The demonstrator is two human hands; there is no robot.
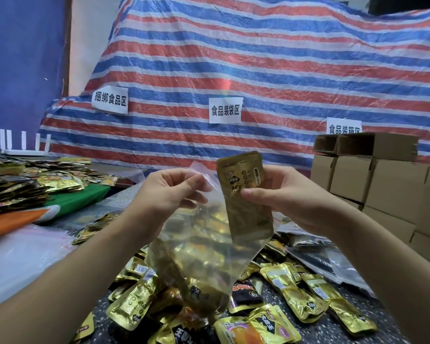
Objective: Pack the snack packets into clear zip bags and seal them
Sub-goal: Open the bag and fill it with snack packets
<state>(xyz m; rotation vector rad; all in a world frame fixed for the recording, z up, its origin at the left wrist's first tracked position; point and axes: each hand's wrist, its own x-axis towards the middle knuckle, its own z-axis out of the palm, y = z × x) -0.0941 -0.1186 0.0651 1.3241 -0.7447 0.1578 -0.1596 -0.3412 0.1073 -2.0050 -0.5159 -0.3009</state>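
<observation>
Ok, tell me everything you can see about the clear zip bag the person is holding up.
The clear zip bag is thin, see-through plastic, slightly wrinkled and glossy. It hangs upright in the air over the loose packets on the table, mouth at the top. The left hand pinches one upper edge, holding the mouth open. The right hand holds a gold snack packet that is partly in the mouth, its lower half showing through the plastic. The bag's lower part already holds gold packets.

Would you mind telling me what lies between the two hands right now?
In the head view, the open mouth of the clear zip bag spans between the left hand and right hand, with a gold snack packet half-inserted.
</observation>
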